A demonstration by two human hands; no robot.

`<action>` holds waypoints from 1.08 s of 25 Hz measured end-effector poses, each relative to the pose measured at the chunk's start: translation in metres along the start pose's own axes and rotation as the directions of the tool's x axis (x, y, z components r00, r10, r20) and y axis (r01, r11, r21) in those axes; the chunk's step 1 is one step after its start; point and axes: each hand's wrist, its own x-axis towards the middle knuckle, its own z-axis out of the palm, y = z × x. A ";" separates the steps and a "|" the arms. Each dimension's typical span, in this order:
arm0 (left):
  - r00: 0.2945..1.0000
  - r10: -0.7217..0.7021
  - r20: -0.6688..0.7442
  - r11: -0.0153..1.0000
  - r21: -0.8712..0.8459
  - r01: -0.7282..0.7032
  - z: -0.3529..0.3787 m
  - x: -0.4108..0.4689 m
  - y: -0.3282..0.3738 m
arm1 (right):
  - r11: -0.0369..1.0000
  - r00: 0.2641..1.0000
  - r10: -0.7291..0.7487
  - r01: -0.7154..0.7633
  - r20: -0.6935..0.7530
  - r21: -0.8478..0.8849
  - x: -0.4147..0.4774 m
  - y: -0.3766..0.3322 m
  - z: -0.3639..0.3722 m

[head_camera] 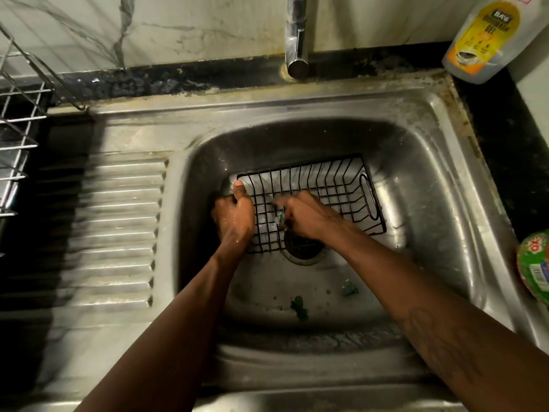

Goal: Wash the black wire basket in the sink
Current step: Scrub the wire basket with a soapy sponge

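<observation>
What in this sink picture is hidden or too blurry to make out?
Head view only:
- Scrubber: a greenish scrap, mostly covered by the right hand.
- Right hand's fingers: motion-blurred.
- Black wire basket: near-left corner covered by the left hand.
- Drain: partly under basket and wrist.
- Green packet: cut by right edge.
- Tap: top cut off.
</observation>
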 end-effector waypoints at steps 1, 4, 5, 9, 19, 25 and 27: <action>1.000 0.007 -0.006 1.000 0.008 -0.007 0.000 -0.001 0.002 | 0.998 0.999 -0.025 0.024 -0.030 -0.055 0.005 0.003 0.003; 1.000 0.020 -0.017 1.000 0.023 -0.020 -0.004 -0.006 0.004 | 0.999 0.996 -0.017 0.013 -0.091 -0.048 0.019 0.009 0.003; 1.000 0.020 -0.023 0.999 0.028 -0.019 -0.004 -0.006 0.005 | 0.999 0.994 0.003 -0.008 -0.113 -0.043 0.023 0.009 -0.001; 0.999 0.030 -0.029 0.998 0.049 -0.028 -0.003 -0.004 0.003 | 0.998 0.997 0.055 -0.057 0.059 0.029 0.012 0.007 -0.012; 0.998 0.040 0.039 0.991 0.129 -0.045 -0.001 -0.004 -0.001 | 0.998 0.999 0.039 -0.038 0.030 -0.051 0.005 0.031 -0.027; 0.998 0.032 0.049 0.990 0.138 -0.039 -0.003 -0.006 0.002 | 0.991 0.965 -0.100 0.118 0.242 -0.064 -0.027 0.030 -0.027; 0.998 0.045 0.043 0.989 0.141 -0.051 -0.003 -0.009 0.003 | 0.992 0.972 -0.091 0.107 0.218 -0.062 -0.027 0.026 -0.025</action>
